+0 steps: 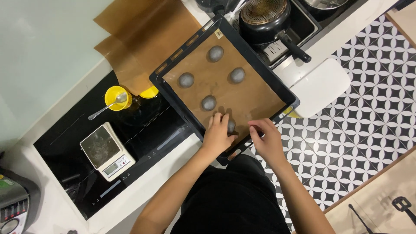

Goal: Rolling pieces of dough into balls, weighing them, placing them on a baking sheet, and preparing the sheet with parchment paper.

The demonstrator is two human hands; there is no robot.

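A black baking tray [260,65] lined with brown baking paper lies on the counter. Several grey dough balls sit on the paper, such as one at the far end [216,53] and one in the middle [208,102]. My left hand [218,133] rests on the tray's near corner with its fingers curled around another grey dough ball [231,126]. My right hand [266,141] hovers right beside it at the tray's near edge, fingers bent and pinched together, holding nothing that I can see.
A white kitchen scale [108,151] stands on the black cooktop [130,138]. A yellow cup with a spoon [117,99] sits beside a dark bowl. Loose brown paper sheets [138,34] lie behind. A black pot [264,17] sits in the sink. Patterned floor lies right.
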